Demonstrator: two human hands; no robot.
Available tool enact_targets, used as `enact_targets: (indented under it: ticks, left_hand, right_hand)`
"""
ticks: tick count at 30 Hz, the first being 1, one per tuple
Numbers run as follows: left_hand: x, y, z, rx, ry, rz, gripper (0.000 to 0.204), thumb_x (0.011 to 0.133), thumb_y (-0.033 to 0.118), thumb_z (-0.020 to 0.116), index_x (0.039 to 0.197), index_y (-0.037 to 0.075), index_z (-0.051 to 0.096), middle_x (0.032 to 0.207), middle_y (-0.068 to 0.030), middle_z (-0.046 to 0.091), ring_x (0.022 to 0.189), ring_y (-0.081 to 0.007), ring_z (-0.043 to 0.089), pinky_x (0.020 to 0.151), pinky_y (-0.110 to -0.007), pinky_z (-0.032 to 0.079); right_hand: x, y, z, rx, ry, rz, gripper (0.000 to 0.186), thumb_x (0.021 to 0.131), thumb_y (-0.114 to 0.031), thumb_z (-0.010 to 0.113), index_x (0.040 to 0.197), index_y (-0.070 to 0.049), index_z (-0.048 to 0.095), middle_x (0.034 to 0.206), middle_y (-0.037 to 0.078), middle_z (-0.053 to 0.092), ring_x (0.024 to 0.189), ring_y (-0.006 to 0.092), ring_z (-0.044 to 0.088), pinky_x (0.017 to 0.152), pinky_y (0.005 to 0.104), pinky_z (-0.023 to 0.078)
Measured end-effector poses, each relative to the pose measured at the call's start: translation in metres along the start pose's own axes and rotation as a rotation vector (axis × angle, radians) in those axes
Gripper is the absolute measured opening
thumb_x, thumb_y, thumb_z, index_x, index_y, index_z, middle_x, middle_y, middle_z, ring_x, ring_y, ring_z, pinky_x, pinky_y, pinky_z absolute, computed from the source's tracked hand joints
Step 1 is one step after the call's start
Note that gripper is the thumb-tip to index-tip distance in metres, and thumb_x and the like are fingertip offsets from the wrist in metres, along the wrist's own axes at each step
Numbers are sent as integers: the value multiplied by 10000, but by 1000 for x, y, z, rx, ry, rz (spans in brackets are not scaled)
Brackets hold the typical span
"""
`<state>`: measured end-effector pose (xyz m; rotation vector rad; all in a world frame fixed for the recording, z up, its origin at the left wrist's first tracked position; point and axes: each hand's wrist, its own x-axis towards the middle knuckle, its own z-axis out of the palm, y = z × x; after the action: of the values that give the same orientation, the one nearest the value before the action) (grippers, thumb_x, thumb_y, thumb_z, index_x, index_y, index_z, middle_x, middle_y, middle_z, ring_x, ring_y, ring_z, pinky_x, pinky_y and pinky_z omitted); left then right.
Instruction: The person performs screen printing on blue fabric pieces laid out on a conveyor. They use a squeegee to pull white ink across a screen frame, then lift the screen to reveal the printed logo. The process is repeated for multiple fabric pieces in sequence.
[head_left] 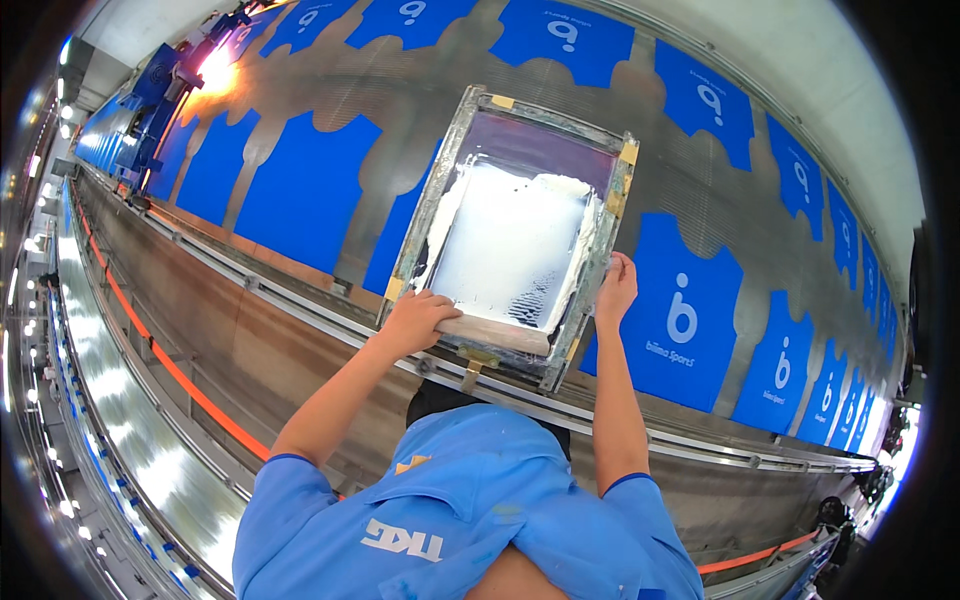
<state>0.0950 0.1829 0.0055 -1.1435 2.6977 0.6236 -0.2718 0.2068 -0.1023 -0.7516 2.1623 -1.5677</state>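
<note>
Screen frame (520,235) lies lengthwise away from left hand (415,318).

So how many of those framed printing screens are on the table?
1. The printing screen lies mid-table over a blue shirt piece, left hand on its near edge, right hand on its side. Others may lie out of view.

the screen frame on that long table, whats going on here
A person in a blue shirt is screen printing. The left hand presses on a wooden squeegee at the near end of the frame, whose mesh is covered with white ink. The right hand grips the frame's right edge. The frame lies on a long table lined with blue shirt pieces; those to the right already bear a white print, the nearer ones to the left look plain.
</note>
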Motion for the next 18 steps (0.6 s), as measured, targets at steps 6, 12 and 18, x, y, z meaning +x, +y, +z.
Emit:
enact_targets:
  ticks: [6,12,18]
  left_hand:
    - [-9,2,8,-14,32,57,631,711,12,694,1310,211,670,1296,-11,668,1170,-228,607,931,-418,451]
    - [60,-19,-19,-45,251,132,602,728,22,681,1299,212,675,1279,-30,674,1128,-238,627,874,-428,478]
    - [210,-57,-77,-20,225,141,402,823,128,643,1200,231,737,1090,-60,739,1004,-277,689,857,-445,542]
  right_hand:
    - [-7,-4,-1,-91,-6,31,241,1049,-244,553,1111,-60,694,769,54,622,687,135,546,659,325,461]
    - [-10,-17,1,-199,46,24,254,1049,-266,561,1114,-60,697,702,70,605,618,152,517,623,342,453]
    - [7,-36,-40,-870,-256,-287,247,951,-261,683,1151,-123,726,1114,81,647,988,263,586,788,392,486]
